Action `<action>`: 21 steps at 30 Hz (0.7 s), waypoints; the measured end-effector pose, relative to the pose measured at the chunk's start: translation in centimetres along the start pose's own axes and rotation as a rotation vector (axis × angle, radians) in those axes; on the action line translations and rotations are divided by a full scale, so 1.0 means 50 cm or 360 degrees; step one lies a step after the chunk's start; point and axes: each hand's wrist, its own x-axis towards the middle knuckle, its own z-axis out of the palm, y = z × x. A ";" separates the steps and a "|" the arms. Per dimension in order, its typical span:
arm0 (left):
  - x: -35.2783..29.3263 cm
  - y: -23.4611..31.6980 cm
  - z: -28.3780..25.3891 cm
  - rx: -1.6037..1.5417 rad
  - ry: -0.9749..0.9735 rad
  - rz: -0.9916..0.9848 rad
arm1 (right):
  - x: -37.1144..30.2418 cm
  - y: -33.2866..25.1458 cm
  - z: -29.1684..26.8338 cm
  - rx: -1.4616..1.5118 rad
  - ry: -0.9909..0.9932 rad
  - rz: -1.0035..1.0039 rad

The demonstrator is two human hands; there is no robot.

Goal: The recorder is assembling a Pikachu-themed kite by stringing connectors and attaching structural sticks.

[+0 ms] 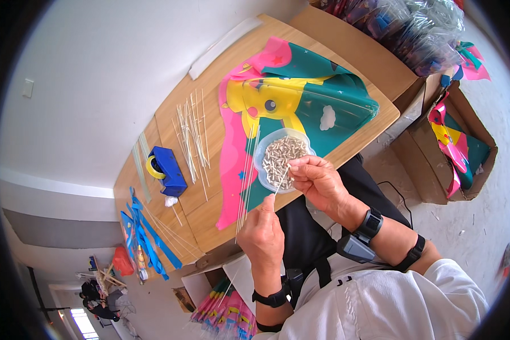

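Over the near edge of the table, my left hand is closed on a thin white rod that points up toward the bowl. The fingertips of my right hand pinch the rod's far end; a small fitting there is too small to make out. Beneath them sits a clear plastic bowl full of short metallic tubes. Several long thin rods lie beside my left hand, and I cannot tell if it holds them too. Under the bowl spreads a pink, green and yellow cartoon-printed fabric sheet.
On the wooden table are loose rods, a blue tape dispenser and blue ribbons. Cardboard boxes stand at the right, below plastic-wrapped bundles. More colourful printed pieces sit under the table.
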 end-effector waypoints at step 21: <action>-0.030 -0.019 0.022 -0.1428 -0.0410 -0.1014 | 0.041 -0.065 -0.061 -0.0277 -0.0251 0.0515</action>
